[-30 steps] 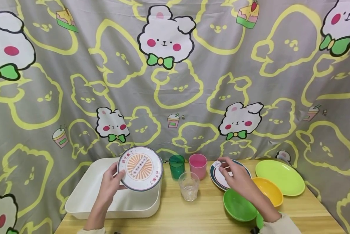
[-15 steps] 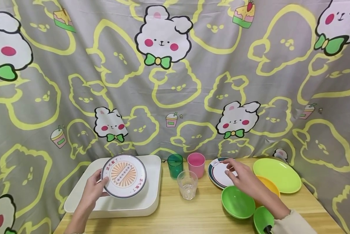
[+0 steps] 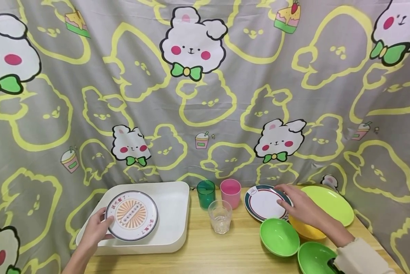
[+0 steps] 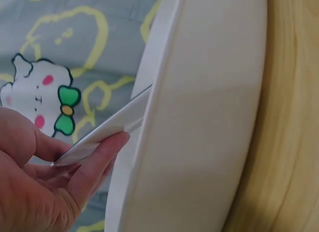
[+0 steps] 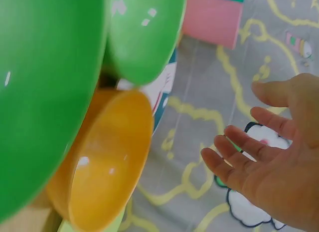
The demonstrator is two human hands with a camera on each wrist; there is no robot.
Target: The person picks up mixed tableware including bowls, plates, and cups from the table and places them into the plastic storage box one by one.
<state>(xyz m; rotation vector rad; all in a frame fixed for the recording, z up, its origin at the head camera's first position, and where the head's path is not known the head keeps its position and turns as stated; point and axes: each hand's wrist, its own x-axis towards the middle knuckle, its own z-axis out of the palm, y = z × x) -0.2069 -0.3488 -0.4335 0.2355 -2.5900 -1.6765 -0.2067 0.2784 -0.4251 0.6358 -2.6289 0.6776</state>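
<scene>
My left hand [image 3: 94, 228] pinches the left rim of a white plate [image 3: 132, 215] with an orange sunburst and red lettering. It holds the plate tilted over a white rectangular tub [image 3: 173, 213]. In the left wrist view, thumb and fingers of the hand [image 4: 60, 177] grip the plate [image 4: 109, 127] edge-on beside the tub's wall [image 4: 199, 112]. My right hand [image 3: 302, 205] hovers with nothing in it by a teal-rimmed white plate [image 3: 261, 203], overlapping the yellow bowl [image 3: 305, 230]. The right wrist view shows that hand [image 5: 274, 157] with fingers spread loosely, apart from the bowls.
A green cup [image 3: 206, 195], a pink cup [image 3: 230, 194] and a clear glass [image 3: 220, 217] stand mid-table. Two green bowls, one nearer the middle [image 3: 279, 238] and one at the front [image 3: 314, 257], sit at right. Behind lies a lime oval plate [image 3: 331, 205]. A curtain [image 3: 205, 106] hangs behind.
My left hand has moved left and down, bringing the sunburst plate lower over the tub. My right hand has drifted rightward from above the teal-rimmed plate, uncovering more of it.
</scene>
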